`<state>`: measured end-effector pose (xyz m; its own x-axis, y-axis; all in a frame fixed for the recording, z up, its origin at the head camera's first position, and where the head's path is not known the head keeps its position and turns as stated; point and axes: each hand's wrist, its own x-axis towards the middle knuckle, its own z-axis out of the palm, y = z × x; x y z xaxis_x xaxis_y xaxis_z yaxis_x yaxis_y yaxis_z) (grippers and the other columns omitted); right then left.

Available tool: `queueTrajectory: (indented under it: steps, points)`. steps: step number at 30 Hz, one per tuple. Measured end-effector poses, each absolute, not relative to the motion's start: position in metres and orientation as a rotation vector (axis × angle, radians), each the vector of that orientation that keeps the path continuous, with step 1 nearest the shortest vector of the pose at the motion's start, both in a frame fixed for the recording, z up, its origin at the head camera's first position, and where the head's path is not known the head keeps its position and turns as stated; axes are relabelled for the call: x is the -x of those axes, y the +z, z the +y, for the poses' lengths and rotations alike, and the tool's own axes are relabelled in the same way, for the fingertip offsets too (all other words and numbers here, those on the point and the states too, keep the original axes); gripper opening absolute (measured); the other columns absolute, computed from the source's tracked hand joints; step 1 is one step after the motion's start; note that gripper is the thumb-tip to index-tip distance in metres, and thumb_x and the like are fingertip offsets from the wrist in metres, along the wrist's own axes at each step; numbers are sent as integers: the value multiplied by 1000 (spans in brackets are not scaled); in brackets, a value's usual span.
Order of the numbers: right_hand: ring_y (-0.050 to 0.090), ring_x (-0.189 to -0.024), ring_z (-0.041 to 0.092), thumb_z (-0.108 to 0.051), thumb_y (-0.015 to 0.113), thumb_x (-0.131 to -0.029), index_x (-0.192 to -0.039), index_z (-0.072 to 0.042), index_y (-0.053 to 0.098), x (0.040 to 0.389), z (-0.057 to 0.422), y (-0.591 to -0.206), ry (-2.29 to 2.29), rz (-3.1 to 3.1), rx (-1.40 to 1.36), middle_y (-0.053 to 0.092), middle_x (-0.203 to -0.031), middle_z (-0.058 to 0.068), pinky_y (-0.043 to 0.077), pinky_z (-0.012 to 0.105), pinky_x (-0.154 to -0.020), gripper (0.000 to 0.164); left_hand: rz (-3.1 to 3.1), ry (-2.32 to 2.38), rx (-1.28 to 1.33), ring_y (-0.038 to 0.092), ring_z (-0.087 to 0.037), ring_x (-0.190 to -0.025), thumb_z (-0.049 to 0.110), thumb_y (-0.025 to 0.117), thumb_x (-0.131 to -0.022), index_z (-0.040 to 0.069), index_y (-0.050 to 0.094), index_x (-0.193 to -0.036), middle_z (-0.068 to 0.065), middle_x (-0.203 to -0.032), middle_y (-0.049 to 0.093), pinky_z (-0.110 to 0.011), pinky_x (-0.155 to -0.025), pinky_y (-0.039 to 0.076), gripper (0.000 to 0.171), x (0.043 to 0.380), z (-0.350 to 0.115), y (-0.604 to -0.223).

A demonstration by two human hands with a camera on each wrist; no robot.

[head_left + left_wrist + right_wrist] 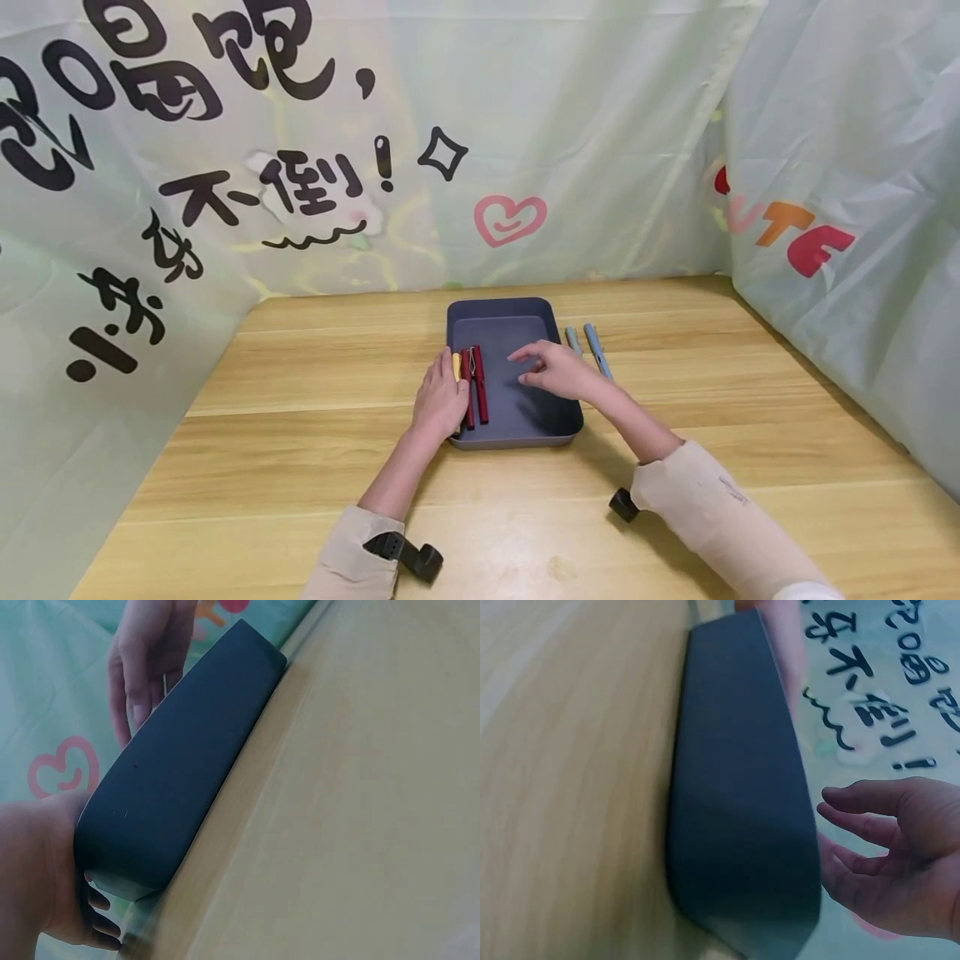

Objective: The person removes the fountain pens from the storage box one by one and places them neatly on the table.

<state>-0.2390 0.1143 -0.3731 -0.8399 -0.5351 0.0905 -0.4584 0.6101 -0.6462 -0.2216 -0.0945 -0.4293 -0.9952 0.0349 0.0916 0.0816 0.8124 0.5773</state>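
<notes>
A dark grey-blue rectangular tray lies on the table, its long sides running away from me. My left hand grips its left wall, with the thumb on the inner side and fingers outside, seen below the tray's end in the left wrist view. Beside that thumb, inside the tray, lie two dark red pens and a yellow pen partly hidden by the hand. Over the tray's right half hovers my right hand, fingers loosely bent and holding nothing. The right wrist view shows its thumb and fingers apart.
Right of the tray lie a blue pen and a grey-green pen, the latter partly covered by the right hand. Printed curtains hang behind and beside the wooden table.
</notes>
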Motion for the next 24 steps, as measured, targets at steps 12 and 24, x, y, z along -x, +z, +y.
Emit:
queueTrajectory:
  steps: [12,24]
  points:
    - [60,-82,19,-6,66,-83,-112,-5,64,236,73,-388,-796,2705,909,57,-102,11,48,29,-70,29,-2940,-938,63,21,-32,-133,24,37,-96,3,13,-147,-17,-148,20,-44,-104,22,60,225,-95,-430]
    - [48,-75,18,-9,68,-83,-104,-6,67,235,56,-397,-738,2703,957,55,-81,3,41,29,-65,21,-2932,-916,79,25,-33,-131,22,39,-96,1,15,-146,-18,-147,22,-44,-103,24,59,224,-94,-429]
